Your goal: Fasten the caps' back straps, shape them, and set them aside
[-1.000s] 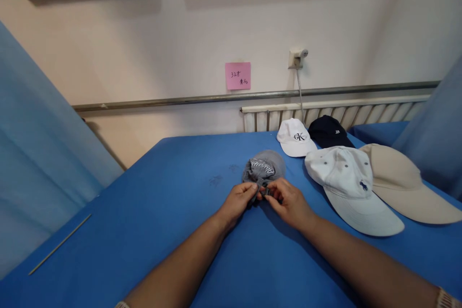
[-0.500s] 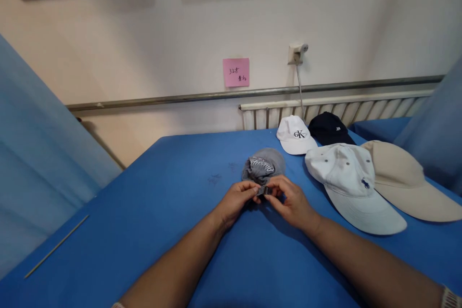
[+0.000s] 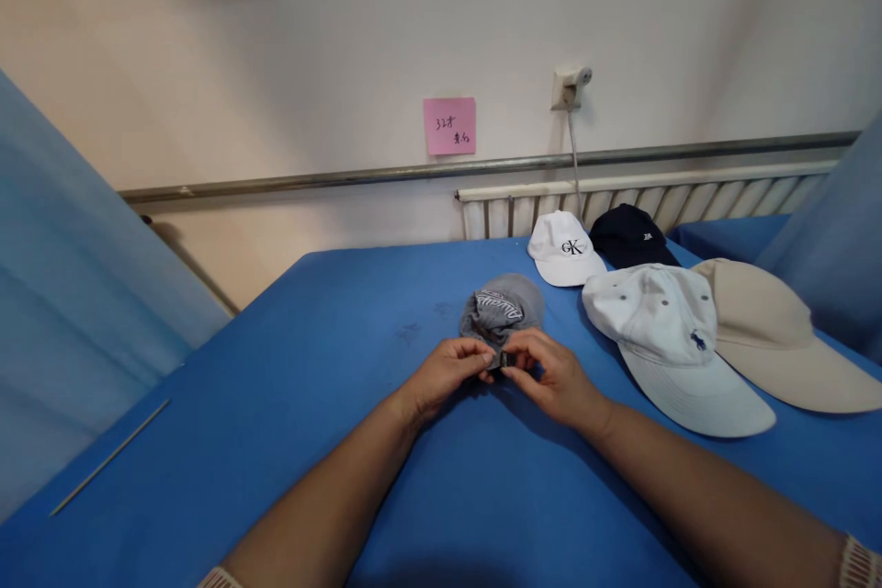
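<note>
A grey baseball cap [image 3: 502, 301] with white lettering lies on the blue table, its crown crumpled and its brim pointing away from me. At its near edge is the back strap with a small dark buckle [image 3: 504, 360]. My left hand [image 3: 451, 371] pinches the strap between thumb and fingertips, just left of the buckle. From the right, my right hand [image 3: 548, 369] closes thumb and forefinger on the buckle. The fingertips of both hands are almost touching, and they hide part of the strap.
To the right sit a white GK cap [image 3: 561, 243], a black cap [image 3: 630, 234], a white cap with a blue emblem [image 3: 651, 317] and a beige cap [image 3: 764, 322]. A thin stick [image 3: 110, 457] lies at the table's left edge. Blue curtains [image 3: 75, 312] hang on both sides.
The whole view has shifted slightly. My two hands have come a little closer together at the buckle, and less of the strap shows between them. The other caps stay put.
</note>
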`<state>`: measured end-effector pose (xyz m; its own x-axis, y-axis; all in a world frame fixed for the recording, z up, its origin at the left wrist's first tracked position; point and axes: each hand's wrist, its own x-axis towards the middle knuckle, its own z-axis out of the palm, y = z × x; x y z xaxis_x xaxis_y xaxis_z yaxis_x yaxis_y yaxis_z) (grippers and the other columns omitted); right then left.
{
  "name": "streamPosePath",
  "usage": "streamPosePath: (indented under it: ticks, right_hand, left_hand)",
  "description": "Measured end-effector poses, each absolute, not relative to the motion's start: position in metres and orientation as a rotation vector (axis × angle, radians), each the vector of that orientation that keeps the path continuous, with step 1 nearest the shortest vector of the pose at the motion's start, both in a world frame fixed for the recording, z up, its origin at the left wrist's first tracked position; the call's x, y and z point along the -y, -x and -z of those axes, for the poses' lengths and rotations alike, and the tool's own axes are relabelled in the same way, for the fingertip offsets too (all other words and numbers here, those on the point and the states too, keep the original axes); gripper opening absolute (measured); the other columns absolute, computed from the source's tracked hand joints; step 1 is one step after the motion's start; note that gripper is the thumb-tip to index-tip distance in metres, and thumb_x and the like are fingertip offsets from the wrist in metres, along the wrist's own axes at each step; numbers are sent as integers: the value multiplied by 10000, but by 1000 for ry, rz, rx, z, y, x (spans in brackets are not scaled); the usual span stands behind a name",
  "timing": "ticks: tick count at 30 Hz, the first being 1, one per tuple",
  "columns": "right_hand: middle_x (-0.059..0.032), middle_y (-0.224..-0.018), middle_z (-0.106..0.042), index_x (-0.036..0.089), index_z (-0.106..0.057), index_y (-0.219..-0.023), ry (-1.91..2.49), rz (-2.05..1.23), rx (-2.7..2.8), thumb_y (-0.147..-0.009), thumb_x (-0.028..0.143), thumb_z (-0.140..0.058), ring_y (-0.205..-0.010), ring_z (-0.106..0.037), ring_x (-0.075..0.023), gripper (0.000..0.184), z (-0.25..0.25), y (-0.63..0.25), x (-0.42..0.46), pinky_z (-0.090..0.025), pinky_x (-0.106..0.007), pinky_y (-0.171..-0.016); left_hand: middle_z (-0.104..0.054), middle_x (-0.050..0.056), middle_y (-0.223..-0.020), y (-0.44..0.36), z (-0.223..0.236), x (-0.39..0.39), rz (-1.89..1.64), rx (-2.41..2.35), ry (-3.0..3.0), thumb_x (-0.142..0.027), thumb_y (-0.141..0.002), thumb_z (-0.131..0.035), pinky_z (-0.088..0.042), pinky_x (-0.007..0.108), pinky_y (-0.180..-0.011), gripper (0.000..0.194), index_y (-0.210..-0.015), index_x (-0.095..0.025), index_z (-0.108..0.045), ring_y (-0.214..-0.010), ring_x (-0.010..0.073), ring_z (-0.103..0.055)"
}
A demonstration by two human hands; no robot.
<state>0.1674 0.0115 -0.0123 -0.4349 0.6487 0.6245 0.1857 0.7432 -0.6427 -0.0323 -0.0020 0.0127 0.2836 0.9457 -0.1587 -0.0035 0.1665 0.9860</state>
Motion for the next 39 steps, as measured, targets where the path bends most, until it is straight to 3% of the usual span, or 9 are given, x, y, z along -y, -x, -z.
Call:
streamPosePath:
  ticks: [16,20,26,39]
  right_hand:
    - [-52,-1003,-587,252,-624,-1099,606,-629,2020,-849,144,-618,-737,-573,-141,272,17,-171,-12,-509,-285,-658]
    - [-39,-920,-583,249,-628,-1105,623,-617,2050,-854,150,-615,-740,-572,-149,270,14,-170,-10,-505,-288,-666]
    - [-5,-787,-590,239,-620,-1076,662,-608,2043,-862,177,-607,-692,-565,-149,223,14,-168,-8,-485,-283,-649]
    - [-13,-801,-667,209,-641,-946,763,-823,1857,-864,200,-572,-697,-610,-143,108,15,-165,-6,-486,-265,-642]
  left_hand:
    - [-619,23,-750,35,-21,6,-862,-1053,-1521,-407,-774,-695,-391,258,-679,267,-796,-141,-712,-707,120,-516]
    - [-653,38,-830,33,-19,6,-878,-1081,-1615,-386,-813,-656,-422,279,-752,249,-860,-145,-699,-785,144,-553]
    - [-633,27,-825,27,-19,7,-976,-1087,-1557,-345,-778,-700,-437,269,-721,232,-885,-146,-644,-768,138,-561]
    - [-662,62,-946,28,-20,10,-888,-1068,-1709,-289,-823,-645,-450,314,-821,270,-1057,-154,-662,-881,174,-583]
